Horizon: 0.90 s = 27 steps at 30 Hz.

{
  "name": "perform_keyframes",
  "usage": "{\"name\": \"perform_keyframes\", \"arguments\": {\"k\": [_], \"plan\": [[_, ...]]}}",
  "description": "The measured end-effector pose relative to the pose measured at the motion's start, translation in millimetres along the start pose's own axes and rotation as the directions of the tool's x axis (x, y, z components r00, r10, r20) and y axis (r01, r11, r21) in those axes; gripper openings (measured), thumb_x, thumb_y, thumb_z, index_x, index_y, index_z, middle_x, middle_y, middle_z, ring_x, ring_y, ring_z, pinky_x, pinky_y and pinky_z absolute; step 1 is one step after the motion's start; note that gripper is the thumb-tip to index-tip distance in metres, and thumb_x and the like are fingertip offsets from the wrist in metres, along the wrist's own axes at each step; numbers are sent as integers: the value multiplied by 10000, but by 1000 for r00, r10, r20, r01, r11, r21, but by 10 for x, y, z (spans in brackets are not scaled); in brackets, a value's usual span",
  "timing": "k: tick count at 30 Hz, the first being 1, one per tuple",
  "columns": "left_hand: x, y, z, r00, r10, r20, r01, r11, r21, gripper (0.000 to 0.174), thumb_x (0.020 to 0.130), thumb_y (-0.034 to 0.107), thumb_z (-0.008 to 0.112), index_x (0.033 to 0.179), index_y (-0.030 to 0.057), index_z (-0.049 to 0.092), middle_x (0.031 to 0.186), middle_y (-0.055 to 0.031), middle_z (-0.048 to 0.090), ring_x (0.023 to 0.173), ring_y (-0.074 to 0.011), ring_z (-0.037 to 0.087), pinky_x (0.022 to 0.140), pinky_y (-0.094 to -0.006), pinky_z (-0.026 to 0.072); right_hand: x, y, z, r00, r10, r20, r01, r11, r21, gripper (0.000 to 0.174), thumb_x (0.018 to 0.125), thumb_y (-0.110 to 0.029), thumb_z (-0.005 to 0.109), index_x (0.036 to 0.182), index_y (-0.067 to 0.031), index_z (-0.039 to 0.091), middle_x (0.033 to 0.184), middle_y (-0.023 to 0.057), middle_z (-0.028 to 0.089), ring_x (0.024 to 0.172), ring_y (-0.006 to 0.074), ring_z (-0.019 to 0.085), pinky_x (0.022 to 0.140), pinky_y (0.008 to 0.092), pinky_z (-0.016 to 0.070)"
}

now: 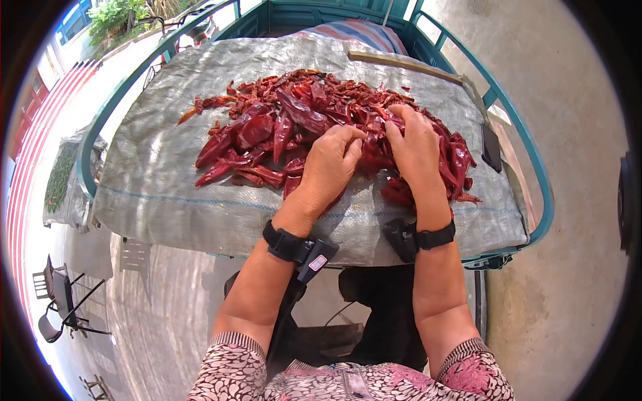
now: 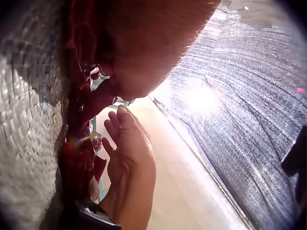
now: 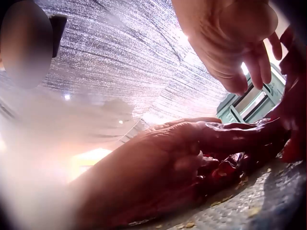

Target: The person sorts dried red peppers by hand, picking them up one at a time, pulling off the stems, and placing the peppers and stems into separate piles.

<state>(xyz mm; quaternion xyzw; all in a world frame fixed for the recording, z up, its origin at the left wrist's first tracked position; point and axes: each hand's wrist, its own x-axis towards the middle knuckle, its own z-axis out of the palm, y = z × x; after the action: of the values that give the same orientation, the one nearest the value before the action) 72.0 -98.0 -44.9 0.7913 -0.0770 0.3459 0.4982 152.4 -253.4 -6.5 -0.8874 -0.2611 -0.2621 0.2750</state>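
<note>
A heap of dried red chili peppers [image 1: 294, 127], whole pods in front and shrivelled pieces behind, lies on a grey woven sheet [image 1: 167, 160]. My left hand [image 1: 332, 164] is at the near side of the heap, its thumb and fingers curled together. In the right wrist view, a glossy dark red chili pepper [image 3: 242, 136] sticks out from the left hand's fingers. The right hand [image 1: 416, 144] hovers over the right part of the heap, close to the left. Its fingers look loosely bent and hold nothing in the left wrist view, with peppers [image 2: 79, 165] beside them.
The sheet covers a teal-railed cart bed [image 1: 535, 180]. A wooden stick [image 1: 401, 65] lies at the back, and a dark phone [image 1: 491, 147] at the right edge. A striped cloth [image 1: 361, 33] is behind. Chairs [image 1: 63, 301] stand on the floor at left.
</note>
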Motion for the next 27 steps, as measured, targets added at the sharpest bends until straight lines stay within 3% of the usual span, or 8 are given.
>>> {"name": "perform_keyframes", "arguments": {"k": [1,4,10,13,16,19,25,27], "plan": [[-18,-12,-2,999,-4,48,3,1000,25,135,941,82,622,1011,-5,697,891,-154,663,802,-274,660,741,-365,520,22,-16,38,1000,1,11,-1,1000,16,291,932,-234,636,1197,-124,681,1159,124,705,1141,340,618,989,486,448],[-38,-12,4,994,-26,104,11,991,137,138,931,88,624,1012,3,697,915,-164,668,840,-313,666,772,-387,523,128,-64,149,993,33,112,-30,999,-29,366,960,-264,608,1287,-104,645,1247,159,670,1197,355,596,1015,496,451],[-72,-23,26,996,-44,79,36,994,103,129,920,94,625,1003,11,678,933,-166,663,862,-351,659,788,-420,520,166,-17,392,968,138,208,-136,990,-26,436,976,-289,595,1366,-94,595,1349,159,622,1275,377,545,1058,518,428],[-87,3,16,993,-63,96,51,991,120,121,915,98,625,990,12,664,948,-164,660,873,-364,658,789,-436,520,126,-33,468,977,17,212,1,996,-85,386,974,-312,591,1313,-133,638,1343,123,627,1293,367,522,1063,551,406],[-92,18,17,992,-72,103,58,990,127,124,909,109,623,984,15,656,957,-167,657,883,-376,658,787,-447,523,146,-55,408,925,19,380,21,995,-100,321,970,-337,588,1235,-184,683,1326,85,635,1291,355,511,1049,564,399],[-96,21,14,992,-76,101,61,988,144,131,908,120,615,981,18,653,957,-171,657,887,-382,657,783,-452,526,144,-69,418,928,28,373,11,995,-102,280,957,-365,599,1144,-195,718,1288,69,653,1233,369,548,1025,545,413],[-96,7,23,987,-75,140,50,984,168,120,910,129,603,967,32,641,943,-162,662,881,-377,658,772,-456,529,212,-55,460,892,118,437,-56,987,-153,314,951,-413,600,1124,-193,743,1205,96,704,1157,398,592,987,533,437],[-94,6,18,986,-73,152,46,984,173,113,910,131,602,965,38,637,939,-158,662,878,-374,659,769,-457,530,172,-72,470,930,109,351,-63,988,-138,312,948,-410,611,1093,-175,756,1140,113,727,1118,393,619,969,523,451]]}}
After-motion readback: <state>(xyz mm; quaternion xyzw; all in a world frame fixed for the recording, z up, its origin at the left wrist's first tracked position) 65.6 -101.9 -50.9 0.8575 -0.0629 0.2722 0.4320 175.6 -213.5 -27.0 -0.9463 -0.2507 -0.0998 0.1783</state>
